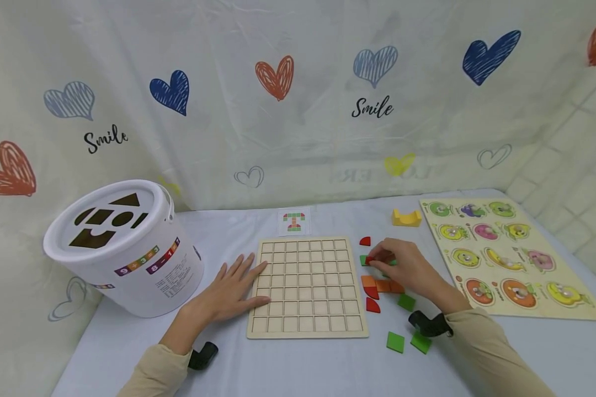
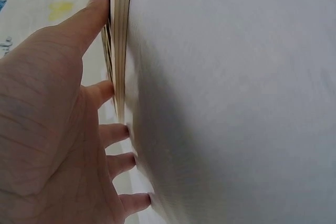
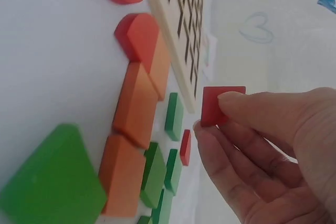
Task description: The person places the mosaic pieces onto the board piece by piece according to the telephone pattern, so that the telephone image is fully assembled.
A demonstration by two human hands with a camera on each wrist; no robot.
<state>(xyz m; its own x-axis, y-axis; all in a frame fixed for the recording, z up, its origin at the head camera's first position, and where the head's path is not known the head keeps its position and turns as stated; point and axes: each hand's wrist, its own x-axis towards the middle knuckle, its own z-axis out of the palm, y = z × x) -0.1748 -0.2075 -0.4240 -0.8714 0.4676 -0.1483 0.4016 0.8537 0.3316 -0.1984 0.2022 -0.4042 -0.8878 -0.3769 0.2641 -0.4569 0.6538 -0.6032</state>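
Note:
A wooden grid board lies flat on the white tablecloth. My left hand is spread at its left side; in the left wrist view the thumb and index fingertip touch the board's edge. Right of the board, my right hand pinches a small red block between thumb and fingers, raised above the loose blocks. Below it lie orange square blocks, green blocks and red quarter-round blocks. Part of the green blocks is hidden under the right hand in the head view.
Behind the board is a card with a red, green and orange T-shaped pattern. A white bucket with shape holes in its lid stands left. A fruit picture board and a yellow arched block lie right.

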